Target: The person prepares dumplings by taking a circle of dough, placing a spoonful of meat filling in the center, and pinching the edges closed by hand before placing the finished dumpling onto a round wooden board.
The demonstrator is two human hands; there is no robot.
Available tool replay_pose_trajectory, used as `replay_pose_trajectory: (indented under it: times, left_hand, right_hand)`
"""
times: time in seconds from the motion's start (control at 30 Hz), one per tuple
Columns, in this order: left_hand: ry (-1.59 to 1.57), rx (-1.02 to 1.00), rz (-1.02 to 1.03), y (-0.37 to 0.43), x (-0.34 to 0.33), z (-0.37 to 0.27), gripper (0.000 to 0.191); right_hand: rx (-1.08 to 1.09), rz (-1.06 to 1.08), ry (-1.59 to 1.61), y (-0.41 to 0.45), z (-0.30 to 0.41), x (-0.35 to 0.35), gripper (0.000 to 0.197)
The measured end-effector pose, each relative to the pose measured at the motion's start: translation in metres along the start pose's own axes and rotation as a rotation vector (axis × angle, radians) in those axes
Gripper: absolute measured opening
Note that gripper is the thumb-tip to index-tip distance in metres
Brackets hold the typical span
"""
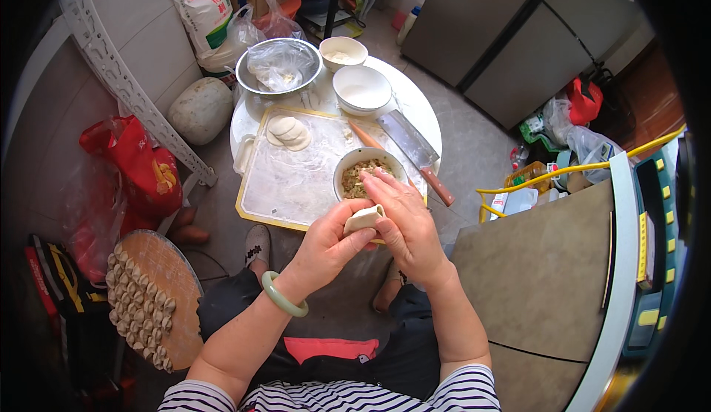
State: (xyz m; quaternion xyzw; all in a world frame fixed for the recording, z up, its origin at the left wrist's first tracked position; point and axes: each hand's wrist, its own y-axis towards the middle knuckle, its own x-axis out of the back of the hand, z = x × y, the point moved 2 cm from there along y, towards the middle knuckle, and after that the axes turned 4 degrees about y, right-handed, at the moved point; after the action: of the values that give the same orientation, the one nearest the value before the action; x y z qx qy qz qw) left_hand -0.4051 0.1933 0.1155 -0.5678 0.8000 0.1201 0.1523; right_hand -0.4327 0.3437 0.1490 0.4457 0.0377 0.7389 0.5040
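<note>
Between my two hands is a folded dumpling wrapper (361, 220), pale and floury. My left hand (333, 234), with a green bangle (282, 296) on its wrist, grips the near side of the dough. The thumb and fingers of my right hand (408, 229) press its other side. Just beyond them, a bowl of chopped filling (355, 179) stands on a floured board (294, 181), partly covered by my right fingers. Several round dough wrappers (289, 132) lie stacked at the board's far left.
A cleaver (408, 137) and a wooden rolling pin (364, 134) lie right on the round table (427, 106). Behind are a metal basin (261, 87), a white bowl (362, 90) and a smaller bowl (344, 51). Lower left, a round board (183, 301) carries rows of dumplings (139, 295).
</note>
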Motion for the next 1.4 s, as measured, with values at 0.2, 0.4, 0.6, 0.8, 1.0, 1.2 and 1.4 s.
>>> replay_pose_trajectory:
  times: [0.2, 0.4, 0.6, 0.8, 1.0, 1.2, 1.4]
  left_hand:
    - [-0.005, 0.025, 0.032, -0.001, -0.003, -0.006, 0.034]
    - [0.084, 0.034, 0.112, 0.001, 0.003, -0.006, 0.028]
    - [0.147, 0.090, 0.186, 0.002, 0.006, -0.004, 0.029]
    - [0.044, 0.062, 0.088, 0.004, 0.003, -0.006, 0.031]
    - [-0.069, -0.008, 0.019, 0.007, -0.012, -0.002, 0.032]
    - [0.307, -0.215, -0.203, 0.014, -0.014, 0.012, 0.027]
    - [0.283, -0.202, -0.320, 0.027, -0.003, 0.029, 0.030]
  right_hand:
    - [0.090, -0.023, -0.186, -0.006, 0.001, 0.000, 0.037]
    - [0.041, 0.004, 0.054, 0.006, 0.005, 0.006, 0.037]
    - [0.102, 0.159, -0.110, -0.002, -0.001, 0.008, 0.041]
    - [-0.169, 0.084, 0.621, -0.012, -0.012, -0.010, 0.069]
    - [-0.243, -0.177, 1.060, -0.008, -0.008, -0.037, 0.063]
    - [-0.444, -0.238, 0.976, -0.005, -0.008, -0.043, 0.055]
    - [-0.590, -0.104, 0.941, -0.007, -0.025, -0.043, 0.047]
